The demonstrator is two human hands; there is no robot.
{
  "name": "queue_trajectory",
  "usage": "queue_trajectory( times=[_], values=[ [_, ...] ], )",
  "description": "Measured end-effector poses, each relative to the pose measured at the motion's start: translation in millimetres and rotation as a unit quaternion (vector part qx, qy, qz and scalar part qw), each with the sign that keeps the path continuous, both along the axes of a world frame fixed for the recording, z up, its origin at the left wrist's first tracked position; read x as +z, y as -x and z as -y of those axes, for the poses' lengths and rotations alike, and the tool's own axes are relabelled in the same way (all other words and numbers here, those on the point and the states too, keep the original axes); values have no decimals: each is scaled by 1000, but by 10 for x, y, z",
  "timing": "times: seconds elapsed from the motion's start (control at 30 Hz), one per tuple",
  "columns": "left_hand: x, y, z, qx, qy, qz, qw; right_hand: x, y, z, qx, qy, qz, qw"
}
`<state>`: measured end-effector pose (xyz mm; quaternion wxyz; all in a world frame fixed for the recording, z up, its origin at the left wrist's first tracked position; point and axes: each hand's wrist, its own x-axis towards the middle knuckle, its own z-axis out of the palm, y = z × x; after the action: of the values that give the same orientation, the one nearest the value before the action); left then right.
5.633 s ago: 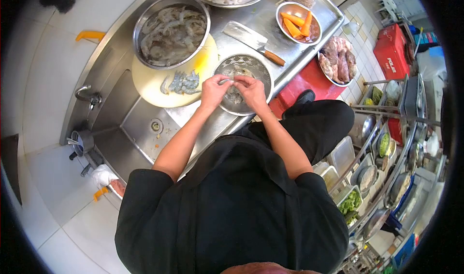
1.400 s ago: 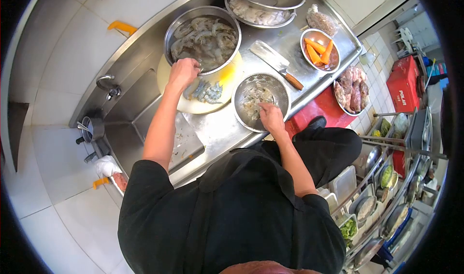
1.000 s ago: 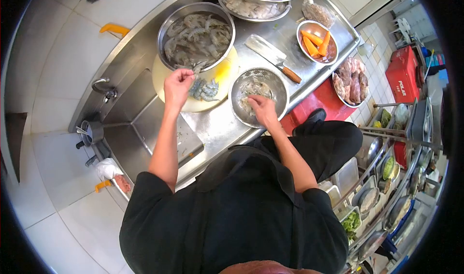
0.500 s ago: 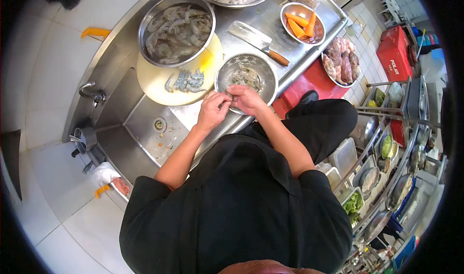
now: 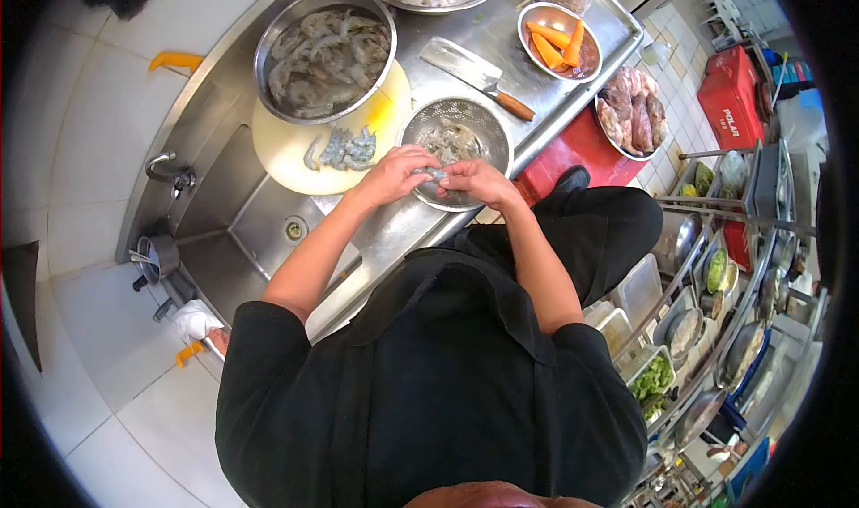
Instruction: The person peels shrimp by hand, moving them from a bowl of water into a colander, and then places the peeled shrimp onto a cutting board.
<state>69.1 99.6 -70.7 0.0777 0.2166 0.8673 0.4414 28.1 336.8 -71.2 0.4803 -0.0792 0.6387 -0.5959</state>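
Over the near side of a perforated metal colander (image 5: pixel 501 132), my left hand (image 5: pixel 398 175) and my right hand (image 5: pixel 479 181) hold a small greyish shrimp (image 5: pixel 431 174) between their fingertips. Shrimp shells (image 5: pixel 452 139) lie inside the colander. To its left, a pile of peeled grey-blue shrimp (image 5: pixel 344 148) rests on the round cream cutting board (image 5: pixel 295 175). A large metal bowl (image 5: pixel 261 60) full of unpeeled shrimp (image 5: pixel 327 56) sits on the board's far part.
A cleaver (image 5: pixel 461 63) lies beyond the colander. Orange carrots (image 5: pixel 571 42) are in a bowl at the upper right. A bowl of meat or squid (image 5: pixel 633 114) stands beyond the counter edge. The sink (image 5: pixel 255 221) and faucet (image 5: pixel 165 170) are at left.
Both hands have shifted, the left slightly right and up over the colander's edge, the right slightly right. The shrimp between them now shows clearly.
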Motion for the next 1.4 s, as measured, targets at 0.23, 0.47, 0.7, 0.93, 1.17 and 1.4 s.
queue_trajectory(
  times=[0.23, 0.47, 0.7, 0.93, 1.17, 1.4],
  values=[
    [-155, -63, -167, 148, -215, 222, 939, 34, 11, 13, -21, -70, -146, 987],
    [6, -8, -186, 209, -64, 261, 940, -198, -25, 106, -26, -174, -521, 836],
    [147, -83, -297, 299, -155, 276, 900, -62, -33, 154, -35, -298, -540, 786],
    [49, -71, -169, 310, -180, 263, 896, 159, -69, 215, -156, -148, -504, 836],
    [-47, -69, -332, 305, -137, 277, 901, 116, -141, 346, -108, -104, -526, 837],
    [32, -121, -340, 291, -158, 282, 900, -12, -175, 358, -134, -143, -467, 862]
  ],
)
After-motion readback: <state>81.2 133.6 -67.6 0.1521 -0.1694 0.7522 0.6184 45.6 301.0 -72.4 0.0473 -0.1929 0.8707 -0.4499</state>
